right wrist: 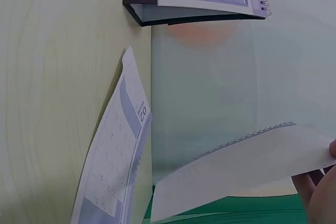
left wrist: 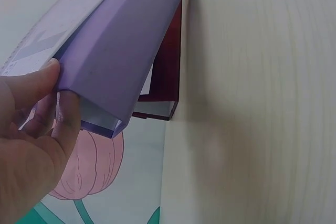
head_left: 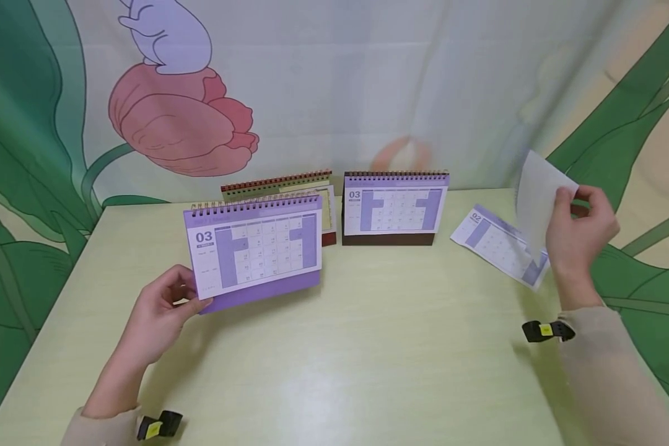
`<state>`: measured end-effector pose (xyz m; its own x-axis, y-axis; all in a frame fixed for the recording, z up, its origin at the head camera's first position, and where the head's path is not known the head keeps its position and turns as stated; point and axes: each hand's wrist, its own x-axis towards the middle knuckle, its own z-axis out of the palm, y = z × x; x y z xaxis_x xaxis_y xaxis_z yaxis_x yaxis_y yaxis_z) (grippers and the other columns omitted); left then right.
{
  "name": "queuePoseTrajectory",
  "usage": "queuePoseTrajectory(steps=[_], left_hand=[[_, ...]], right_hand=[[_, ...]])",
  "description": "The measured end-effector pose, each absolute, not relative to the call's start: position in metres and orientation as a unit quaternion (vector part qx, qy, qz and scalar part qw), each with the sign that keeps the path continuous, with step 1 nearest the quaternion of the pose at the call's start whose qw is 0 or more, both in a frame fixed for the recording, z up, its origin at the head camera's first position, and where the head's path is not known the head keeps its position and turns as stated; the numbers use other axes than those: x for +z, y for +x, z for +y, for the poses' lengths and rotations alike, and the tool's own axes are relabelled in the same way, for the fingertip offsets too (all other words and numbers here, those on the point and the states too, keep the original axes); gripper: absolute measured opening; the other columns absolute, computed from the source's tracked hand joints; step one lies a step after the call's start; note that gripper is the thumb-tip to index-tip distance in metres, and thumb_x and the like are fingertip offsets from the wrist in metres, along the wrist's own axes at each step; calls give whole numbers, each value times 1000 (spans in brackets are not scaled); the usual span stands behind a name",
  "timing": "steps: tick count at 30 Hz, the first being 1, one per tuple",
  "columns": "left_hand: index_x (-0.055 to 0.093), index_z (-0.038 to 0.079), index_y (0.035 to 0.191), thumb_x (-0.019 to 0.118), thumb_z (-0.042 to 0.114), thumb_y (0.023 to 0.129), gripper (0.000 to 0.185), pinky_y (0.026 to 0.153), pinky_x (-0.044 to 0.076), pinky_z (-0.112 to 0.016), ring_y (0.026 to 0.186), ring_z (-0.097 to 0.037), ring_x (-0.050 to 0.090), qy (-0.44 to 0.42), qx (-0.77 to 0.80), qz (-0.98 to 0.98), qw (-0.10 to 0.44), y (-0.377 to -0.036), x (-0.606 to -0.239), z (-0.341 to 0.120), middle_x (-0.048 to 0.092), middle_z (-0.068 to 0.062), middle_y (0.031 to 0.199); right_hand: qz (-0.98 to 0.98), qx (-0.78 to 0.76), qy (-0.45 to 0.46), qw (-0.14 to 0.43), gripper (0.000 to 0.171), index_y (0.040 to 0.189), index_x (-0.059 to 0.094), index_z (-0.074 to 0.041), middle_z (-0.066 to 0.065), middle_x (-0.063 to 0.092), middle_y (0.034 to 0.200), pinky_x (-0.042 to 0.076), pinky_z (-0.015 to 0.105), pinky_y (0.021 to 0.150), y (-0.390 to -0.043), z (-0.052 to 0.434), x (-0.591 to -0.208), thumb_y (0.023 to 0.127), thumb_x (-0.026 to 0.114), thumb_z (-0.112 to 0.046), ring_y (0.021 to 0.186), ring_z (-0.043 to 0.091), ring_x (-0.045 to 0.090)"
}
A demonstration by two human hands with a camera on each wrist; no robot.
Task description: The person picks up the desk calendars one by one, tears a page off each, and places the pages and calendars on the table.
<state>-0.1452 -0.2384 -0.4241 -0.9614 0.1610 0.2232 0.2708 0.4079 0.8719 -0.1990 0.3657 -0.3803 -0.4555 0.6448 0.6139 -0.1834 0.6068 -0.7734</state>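
Note:
My left hand (head_left: 164, 310) grips the lower left corner of a purple desk calendar (head_left: 256, 248) showing page 03. Its thumb lies on the front, and in the left wrist view the calendar's purple base (left wrist: 118, 40) is tilted off the table. At the right, my right hand (head_left: 582, 232) pinches a loose calendar page (head_left: 541, 192) by its edge, its pale side towards me. Below that page a second loose page (head_left: 493, 241) marked 02 lies on the table. In the right wrist view the held page (right wrist: 241, 166) shows a row of torn holes.
A dark-based desk calendar (head_left: 396, 207), also at 03, stands at the back middle. Another calendar (head_left: 279, 184) with a red base stands partly hidden behind the purple one. A printed curtain (head_left: 323, 93) hangs behind the pale table (head_left: 357, 347).

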Motion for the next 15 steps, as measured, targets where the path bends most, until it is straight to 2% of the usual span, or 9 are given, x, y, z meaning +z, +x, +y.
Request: queuePoseTrajectory(steps=[4,9,12,15], left_hand=[[59,-1,104,69,-12,92,19,65,52,-21,86,-21,61,-124,-531,-837,49,-146,-425,-241,60,-12,111],[59,-1,105,69,-11,91,20,66,52,-21,86,-20,60,-119,-534,-836,48,-146,-426,-243,59,-11,112],[59,-1,105,69,-11,91,20,66,52,-21,86,-20,60,-118,-536,-835,48,-146,-427,-244,59,-11,112],[59,-1,105,69,-12,91,20,66,52,-21,86,-20,60,-117,-537,-834,50,-146,-428,-245,59,-11,112]], right_hand=[[-761,374,-125,515,28,100,75,1,-16,63,91,47,17,73,-200,367,-381,99,66,-25,77,-1,61],[-791,309,-85,521,37,102,73,8,10,71,96,46,12,74,-201,370,-384,102,61,-27,82,-13,53],[-804,275,-77,521,37,103,73,8,20,71,100,45,10,73,-201,371,-385,104,60,-26,85,-5,60],[-814,267,-83,509,32,105,76,4,18,73,102,42,8,72,-202,371,-386,103,62,-25,89,16,69]])
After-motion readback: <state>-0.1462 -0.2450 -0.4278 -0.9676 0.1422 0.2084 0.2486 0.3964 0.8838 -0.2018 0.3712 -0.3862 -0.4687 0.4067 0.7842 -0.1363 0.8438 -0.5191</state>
